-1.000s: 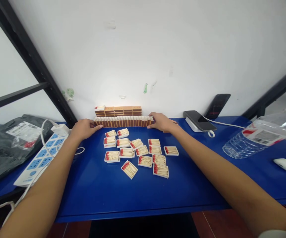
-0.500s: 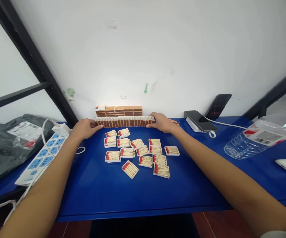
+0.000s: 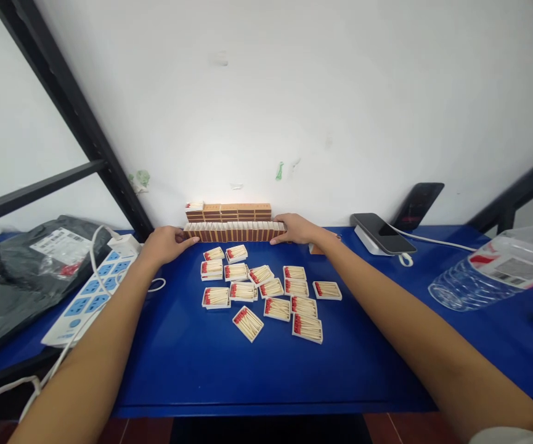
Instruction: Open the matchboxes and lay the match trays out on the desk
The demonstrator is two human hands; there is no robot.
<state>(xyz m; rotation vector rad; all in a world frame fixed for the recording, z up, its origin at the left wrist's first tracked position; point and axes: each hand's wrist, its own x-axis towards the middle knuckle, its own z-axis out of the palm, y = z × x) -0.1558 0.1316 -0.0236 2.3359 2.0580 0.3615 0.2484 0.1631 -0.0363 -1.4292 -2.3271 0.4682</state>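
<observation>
A long row of matchboxes [image 3: 236, 233] stands packed side by side near the wall, brown striking sides toward me and pale tops up. My left hand [image 3: 168, 243] is closed on the row's left end, thumb along the front. At the right end my right hand [image 3: 292, 229] grips it in the same way, its thumb in front and fingers behind. Behind the row is a stack of matchboxes [image 3: 233, 211], with an open tray of matches [image 3: 195, 206] on its left end. Several trays of red-tipped matches [image 3: 248, 323] lie in front, some piled on others.
To the left are a white power strip [image 3: 88, 296] with cables and a dark plastic bag [image 3: 16, 277]. A phone on a stand [image 3: 381, 233], another dark phone [image 3: 416, 206] and a clear bottle [image 3: 488, 271] are on the right. Another matchbox [image 3: 316, 248] lies behind my right forearm.
The row of matchboxes is slightly shorter and tighter, with my right hand a little further left against it. My view has shifted slightly; the match trays have stayed in place.
</observation>
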